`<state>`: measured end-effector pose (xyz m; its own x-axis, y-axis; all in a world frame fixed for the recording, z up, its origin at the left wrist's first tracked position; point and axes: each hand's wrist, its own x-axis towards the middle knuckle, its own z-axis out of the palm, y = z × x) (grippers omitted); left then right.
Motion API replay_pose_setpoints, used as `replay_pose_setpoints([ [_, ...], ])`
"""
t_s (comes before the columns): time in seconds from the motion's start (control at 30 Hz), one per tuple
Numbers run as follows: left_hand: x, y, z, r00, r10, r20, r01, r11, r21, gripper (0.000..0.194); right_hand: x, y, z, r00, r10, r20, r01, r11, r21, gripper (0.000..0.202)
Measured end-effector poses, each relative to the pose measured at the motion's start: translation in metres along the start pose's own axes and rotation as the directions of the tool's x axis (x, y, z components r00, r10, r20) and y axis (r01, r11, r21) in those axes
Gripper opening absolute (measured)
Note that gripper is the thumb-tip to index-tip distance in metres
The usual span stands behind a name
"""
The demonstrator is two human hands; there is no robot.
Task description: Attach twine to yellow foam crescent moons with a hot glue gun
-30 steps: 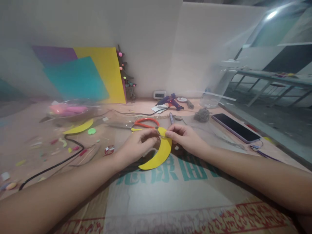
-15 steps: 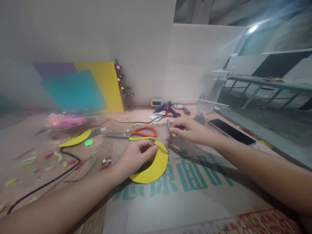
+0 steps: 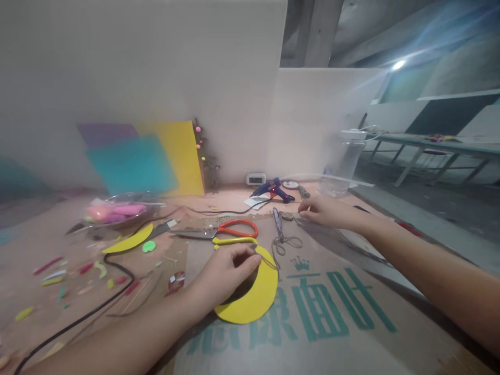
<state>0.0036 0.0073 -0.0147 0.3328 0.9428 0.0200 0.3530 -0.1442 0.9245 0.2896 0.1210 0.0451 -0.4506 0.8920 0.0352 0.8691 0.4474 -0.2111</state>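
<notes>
My left hand [image 3: 236,268] is closed above a round yellow piece [image 3: 260,299], its thumb and fingers pinched on a thin grey cord [image 3: 267,257]. The cord runs right in loops to a purple pen-like stick [image 3: 277,224], which lies on the printed cardboard. Scissors [image 3: 238,228] with red and yellow handles lie just beyond my left hand. My right hand [image 3: 318,211] is over the right part of the board, thumb and fingertips close together; whatever is between them is too small to make out.
Behind lie a blue glue gun [image 3: 273,189], a small white clock [image 3: 255,179] and a clear plastic container [image 3: 339,166]. To the left are a bag of pink clay [image 3: 117,210], a black cable [image 3: 82,317], clay scraps and coloured sheets [image 3: 133,161] against the wall.
My right hand has left the purple stick and moved right, towards where the phone showed. The stick now lies on the board. My left hand keeps its place over the yellow piece.
</notes>
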Motion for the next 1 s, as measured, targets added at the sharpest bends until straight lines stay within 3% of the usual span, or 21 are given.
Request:
replay_pose_setpoints([
  [0.23, 0.001, 0.001, 0.003, 1.0, 0.02, -0.015, -0.02, 1.0, -0.019, 0.029, -0.001, 0.0, 0.003, 1.0, -0.004, -0.011, 0.003, 0.999, -0.035, 0.026],
  [0.4, 0.001, 0.003, 0.003, 1.0, -0.015, -0.02, 0.014, 1.0, -0.028, 0.028, -0.001, -0.002, 0.004, 0.997, -0.003, -0.073, 0.001, 0.999, -0.036, 0.028],
  [0.63, 0.001, 0.002, 0.003, 0.999, 0.031, -0.022, -0.031, 0.999, -0.007, 0.029, 0.0, -0.008, 0.009, 0.988, -0.012, -0.156, -0.005, 0.994, -0.106, 0.032],
  [0.77, 0.002, 0.0, 0.003, 0.998, 0.057, -0.017, -0.057, 0.998, -0.02, 0.028, 0.021, -0.003, 0.013, 0.968, -0.075, -0.238, 0.025, 0.978, -0.206, 0.044],
  [0.9, 0.002, -0.001, 0.003, 0.999, 0.048, -0.017, -0.049, 0.999, -0.019, 0.029, 0.053, 0.004, 0.015, 0.967, 0.026, -0.255, -0.065, 0.987, -0.146, 0.057],
  [1.0, 0.002, 0.0, 0.003, 0.999, 0.036, -0.013, -0.037, 0.999, -0.019, 0.029, 0.071, 0.002, 0.02, 0.969, 0.072, -0.237, -0.087, 0.995, -0.052, 0.053],
])
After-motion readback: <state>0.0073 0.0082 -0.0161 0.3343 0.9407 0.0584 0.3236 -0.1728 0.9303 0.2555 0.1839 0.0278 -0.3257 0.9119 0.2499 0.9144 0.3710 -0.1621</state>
